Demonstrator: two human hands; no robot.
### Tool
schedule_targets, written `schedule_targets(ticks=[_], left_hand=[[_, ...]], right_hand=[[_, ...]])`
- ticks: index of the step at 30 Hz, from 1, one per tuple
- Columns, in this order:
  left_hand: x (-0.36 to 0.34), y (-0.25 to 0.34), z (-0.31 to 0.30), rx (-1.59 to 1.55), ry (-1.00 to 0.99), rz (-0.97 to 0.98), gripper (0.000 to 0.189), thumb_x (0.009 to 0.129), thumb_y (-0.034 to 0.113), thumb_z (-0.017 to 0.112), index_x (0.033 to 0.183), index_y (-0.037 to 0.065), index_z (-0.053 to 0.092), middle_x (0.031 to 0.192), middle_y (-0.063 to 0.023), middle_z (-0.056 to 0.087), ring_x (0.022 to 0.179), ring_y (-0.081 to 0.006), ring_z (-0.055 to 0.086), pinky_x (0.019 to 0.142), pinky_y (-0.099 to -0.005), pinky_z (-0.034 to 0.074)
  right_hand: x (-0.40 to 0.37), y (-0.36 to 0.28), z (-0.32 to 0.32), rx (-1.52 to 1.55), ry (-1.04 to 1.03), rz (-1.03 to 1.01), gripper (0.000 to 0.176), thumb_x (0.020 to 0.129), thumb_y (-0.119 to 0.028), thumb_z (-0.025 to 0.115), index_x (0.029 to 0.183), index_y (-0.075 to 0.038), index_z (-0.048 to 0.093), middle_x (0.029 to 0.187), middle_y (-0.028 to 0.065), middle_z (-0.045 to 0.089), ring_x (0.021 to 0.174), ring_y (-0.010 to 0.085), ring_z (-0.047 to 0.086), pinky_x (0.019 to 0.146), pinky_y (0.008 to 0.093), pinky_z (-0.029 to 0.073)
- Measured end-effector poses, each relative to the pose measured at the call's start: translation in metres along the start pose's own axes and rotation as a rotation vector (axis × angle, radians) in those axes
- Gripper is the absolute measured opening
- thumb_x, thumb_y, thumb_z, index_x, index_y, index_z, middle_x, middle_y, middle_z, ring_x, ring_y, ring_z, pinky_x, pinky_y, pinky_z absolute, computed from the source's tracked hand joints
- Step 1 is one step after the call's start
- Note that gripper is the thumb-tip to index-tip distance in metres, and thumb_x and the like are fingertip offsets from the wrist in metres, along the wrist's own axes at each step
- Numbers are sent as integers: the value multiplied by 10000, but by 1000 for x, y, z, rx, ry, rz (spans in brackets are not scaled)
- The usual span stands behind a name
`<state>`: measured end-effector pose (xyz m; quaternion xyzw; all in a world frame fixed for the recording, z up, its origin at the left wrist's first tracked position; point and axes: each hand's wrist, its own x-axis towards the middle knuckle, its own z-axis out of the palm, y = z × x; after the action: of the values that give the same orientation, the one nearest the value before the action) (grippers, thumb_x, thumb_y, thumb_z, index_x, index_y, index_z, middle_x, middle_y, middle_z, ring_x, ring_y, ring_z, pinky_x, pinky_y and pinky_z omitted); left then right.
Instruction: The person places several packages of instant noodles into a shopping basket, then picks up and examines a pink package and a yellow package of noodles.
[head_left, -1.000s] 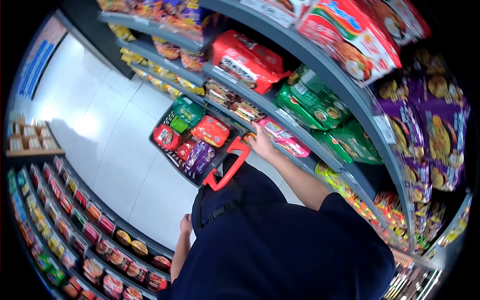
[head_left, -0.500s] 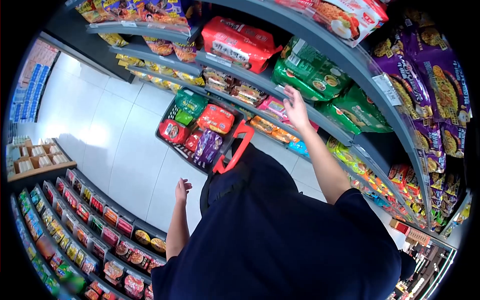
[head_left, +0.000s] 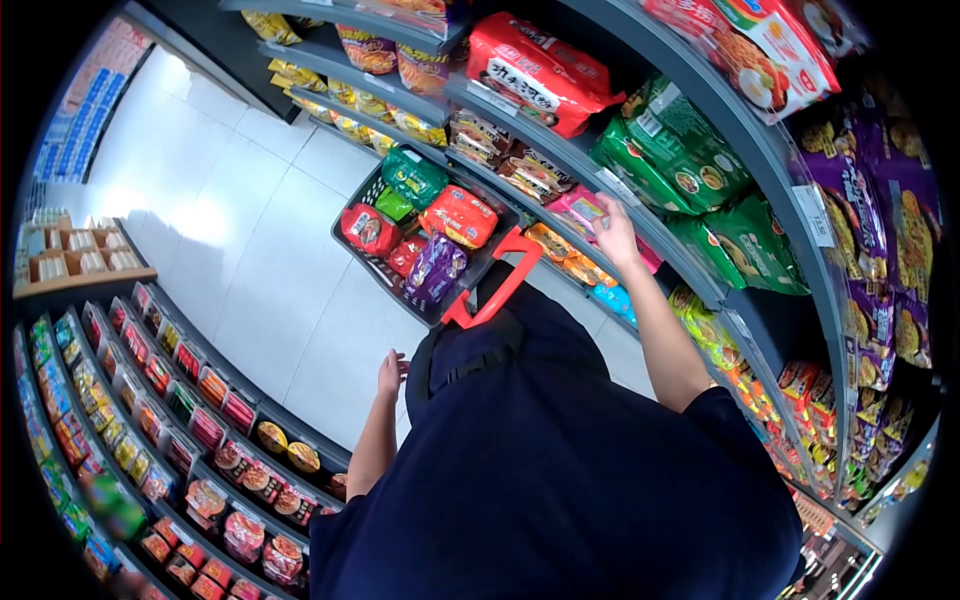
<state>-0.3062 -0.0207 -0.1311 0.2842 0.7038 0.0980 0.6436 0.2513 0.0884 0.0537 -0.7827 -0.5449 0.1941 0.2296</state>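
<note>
My right hand [head_left: 616, 236] is raised beside the shelf on the right, fingers stretched out and holding nothing. Close to its fingertips are the shelf edge and a large green noodle pack [head_left: 668, 145]; a second green pack [head_left: 745, 240] lies nearer to me. My left hand [head_left: 392, 373] hangs low at my other side, fingers apart, with nothing in it. In front of my legs is a black shopping basket [head_left: 388, 277] with a red handle [head_left: 508, 285]. Inside it are a dark green pack [head_left: 415, 177], an orange-red pack [head_left: 459, 217], a purple pack [head_left: 436, 268] and smaller red packs.
A red noodle pack [head_left: 540, 75] sits farther along the right shelf. Purple noodle packs [head_left: 835, 190] hang at the far right. On the left, a curved low shelf [head_left: 195, 400] carries cup noodles and small packets. Pale floor tiles [head_left: 240, 240] run between the shelves.
The view has shifted, so the basket and shelves appear displaced. My right hand has dropped slightly and drawn back from the green packs. My left hand stays low.
</note>
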Motion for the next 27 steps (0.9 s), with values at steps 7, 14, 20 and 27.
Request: schedule_targets(ticks=[7, 14, 20, 27], left_hand=[[-10, 4, -1, -140, 51, 51, 519, 1026, 494, 363, 1176, 64, 611, 911, -49, 700, 825, -156, 665, 709, -320, 481], [-61, -45, -13, -159, 205, 1, 420, 1006, 412, 433, 1177, 80, 625, 948, -54, 708, 862, -151, 680, 727, -313, 477], [-113, -122, -20, -102, 274, -142, 409, 971, 342, 466, 1181, 23, 611, 948, -100, 703, 839, -199, 670, 758, -316, 498], [-114, -120, -46, -150, 289, -274, 398, 984, 385, 460, 1207, 82, 590, 982, -64, 705, 866, -172, 679, 675, -324, 478]], right_hand=[[36, 28, 49, 46, -655, 355, 604, 923, -372, 600, 1388, -14, 455, 1349, 185, 551, 1191, 300, 581, 1031, 443, 439], [41, 135, 61, -292, -878, 933, 642, 945, -502, 525, 1467, -151, 397, 1504, 66, 413, 1297, 280, 494, 1042, 613, 369], [38, 101, 39, -1790, -1489, -67, 561, 866, -434, 661, 1360, -179, 587, 1387, 4, 576, 1310, 200, 497, 1067, 524, 377], [27, 272, 59, -1104, -547, 269, 693, 963, -620, 373, 1170, -2, 606, 1166, 212, 617, 1138, 371, 584, 981, 473, 446]])
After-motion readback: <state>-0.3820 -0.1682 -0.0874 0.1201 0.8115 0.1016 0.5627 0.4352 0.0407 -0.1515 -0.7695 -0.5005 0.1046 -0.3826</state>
